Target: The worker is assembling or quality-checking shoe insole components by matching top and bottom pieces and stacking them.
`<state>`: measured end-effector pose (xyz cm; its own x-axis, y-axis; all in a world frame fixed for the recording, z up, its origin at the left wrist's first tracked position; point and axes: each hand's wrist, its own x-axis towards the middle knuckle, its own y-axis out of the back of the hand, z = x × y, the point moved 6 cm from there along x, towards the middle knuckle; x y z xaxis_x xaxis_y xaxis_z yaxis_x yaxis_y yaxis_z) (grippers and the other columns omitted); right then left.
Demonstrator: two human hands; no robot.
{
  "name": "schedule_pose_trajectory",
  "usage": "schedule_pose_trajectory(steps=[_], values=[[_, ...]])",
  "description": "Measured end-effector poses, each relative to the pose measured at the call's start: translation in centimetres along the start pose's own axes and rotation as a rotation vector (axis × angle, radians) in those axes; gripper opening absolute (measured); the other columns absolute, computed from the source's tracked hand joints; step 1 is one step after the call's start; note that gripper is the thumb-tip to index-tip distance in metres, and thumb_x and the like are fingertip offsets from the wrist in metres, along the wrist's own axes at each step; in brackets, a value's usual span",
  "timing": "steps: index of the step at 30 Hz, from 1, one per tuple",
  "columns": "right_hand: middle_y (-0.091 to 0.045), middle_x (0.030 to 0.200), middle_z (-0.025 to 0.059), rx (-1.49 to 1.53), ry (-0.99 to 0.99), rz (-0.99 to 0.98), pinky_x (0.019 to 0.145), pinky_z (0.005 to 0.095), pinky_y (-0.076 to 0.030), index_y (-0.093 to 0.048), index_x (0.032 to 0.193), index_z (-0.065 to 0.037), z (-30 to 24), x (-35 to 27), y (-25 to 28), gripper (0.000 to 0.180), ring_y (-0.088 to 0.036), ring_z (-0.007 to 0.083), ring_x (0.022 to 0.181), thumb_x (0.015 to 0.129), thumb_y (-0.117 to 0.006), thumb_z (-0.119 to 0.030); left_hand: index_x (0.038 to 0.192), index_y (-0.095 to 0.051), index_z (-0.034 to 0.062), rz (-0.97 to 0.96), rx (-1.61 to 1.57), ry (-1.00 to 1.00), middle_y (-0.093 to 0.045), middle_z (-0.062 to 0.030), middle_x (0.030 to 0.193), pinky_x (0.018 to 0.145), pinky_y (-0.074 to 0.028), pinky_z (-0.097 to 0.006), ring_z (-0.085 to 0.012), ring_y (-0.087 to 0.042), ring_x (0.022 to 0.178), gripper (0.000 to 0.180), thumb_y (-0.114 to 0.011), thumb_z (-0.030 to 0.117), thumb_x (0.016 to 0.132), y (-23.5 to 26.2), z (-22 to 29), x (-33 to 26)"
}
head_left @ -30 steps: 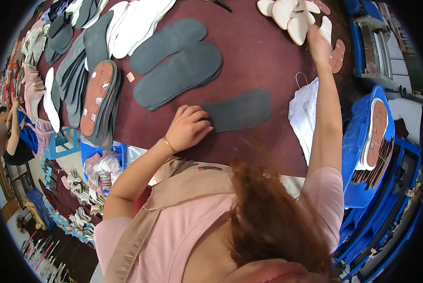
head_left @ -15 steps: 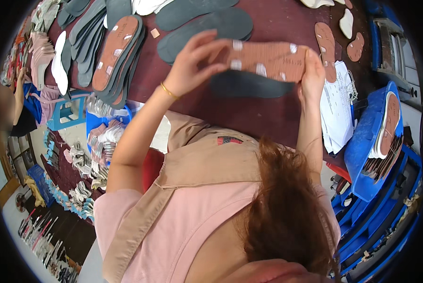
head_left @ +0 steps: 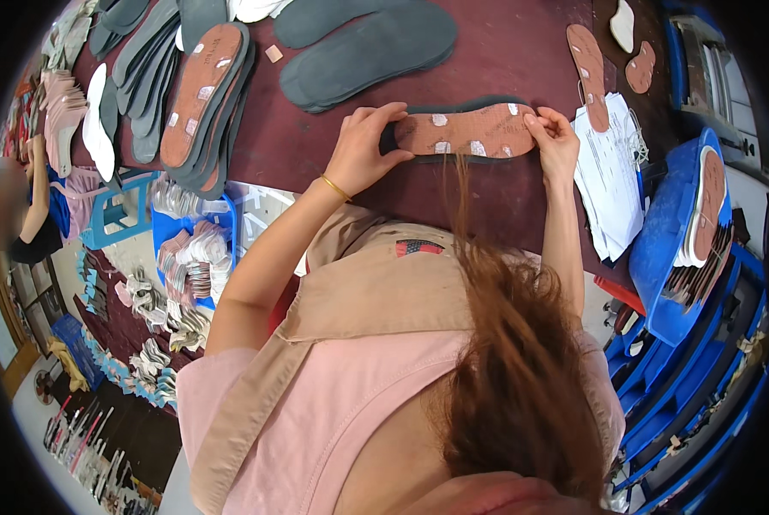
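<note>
Small digits (head_left: 515,128) on brown insole (head_left: 461,130), illegible print on white papers (head_left: 606,184)

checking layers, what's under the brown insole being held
A grey insole shows along the upper edge and left end of the brown insole; most of the grey is covered.

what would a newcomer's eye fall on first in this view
Probably the reddish-brown insole with white patches, over a dark grey sole on the maroon table, the left grip spanning its left end and the right grip pinching its right end. Next, the other grey soles lying just beyond it. Then the bright blue bin at the right, holding more insole pieces.
</note>
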<state>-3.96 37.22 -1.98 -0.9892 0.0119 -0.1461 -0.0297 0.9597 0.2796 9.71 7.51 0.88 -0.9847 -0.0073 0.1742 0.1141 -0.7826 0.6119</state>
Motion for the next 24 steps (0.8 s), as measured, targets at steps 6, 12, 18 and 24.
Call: schedule_pose_trajectory(steps=[6, 12, 18, 24], values=[[-0.065, 0.081, 0.0024, -0.087, 0.073, 0.046, 0.066, 0.0212, -0.048, -0.066, 0.098, 0.002, 0.4, 0.4, -0.6, 0.033, -0.057, 0.0076, 0.070, 0.075, -0.081, -0.016, 0.127, -0.052, 0.0104, -0.024, 0.002, 0.006, -0.063, -0.0033, 0.112, 0.091, -0.040, -0.040, -0.0261, -0.053, 0.106, 0.068, -0.081, 0.015, 0.066, 0.1, -0.3, 0.3], [-0.065, 0.076, 0.0019, -0.144, 0.099, 0.074, 0.062, 0.0216, -0.048, -0.066, 0.095, 0.002, 0.2, 0.1, -0.5, 0.031, -0.057, 0.0072, 0.066, 0.075, -0.081, -0.017, 0.114, -0.059, 0.0111, -0.138, 0.400, -0.131, -0.057, -0.0078, 0.116, 0.090, -0.041, -0.041, -0.0280, -0.052, 0.106, 0.051, -0.078, 0.025, 0.069, -0.3, 3.8, 1.8], [-0.057, 0.107, 0.0121, -0.823, 0.490, 0.180, 0.083, 0.0414, -0.044, -0.063, 0.101, -0.007, -5.5, -1.6, -2.8, 0.038, -0.055, 0.0282, 0.100, 0.072, -0.080, -0.024, 0.118, -0.060, 0.0170, -0.093, 0.227, -0.341, -0.054, -0.0081, 0.123, 0.094, -0.040, -0.043, -0.0290, -0.050, 0.114, 0.047, -0.074, 0.026, 0.074, -5.9, 3.9, 3.0], [-0.053, 0.117, 0.0150, -1.025, 0.767, 0.286, 0.101, 0.0475, -0.036, -0.048, 0.120, -0.006, -6.3, -2.1, -8.9, 0.043, -0.048, 0.0299, 0.116, 0.089, -0.062, -0.032, 0.122, -0.059, 0.0201, -0.095, 0.309, -0.369, -0.054, -0.0041, 0.123, 0.094, -0.040, -0.042, -0.0263, -0.050, 0.112, 0.050, -0.073, 0.024, 0.074, -6.0, 4.6, 4.3]])
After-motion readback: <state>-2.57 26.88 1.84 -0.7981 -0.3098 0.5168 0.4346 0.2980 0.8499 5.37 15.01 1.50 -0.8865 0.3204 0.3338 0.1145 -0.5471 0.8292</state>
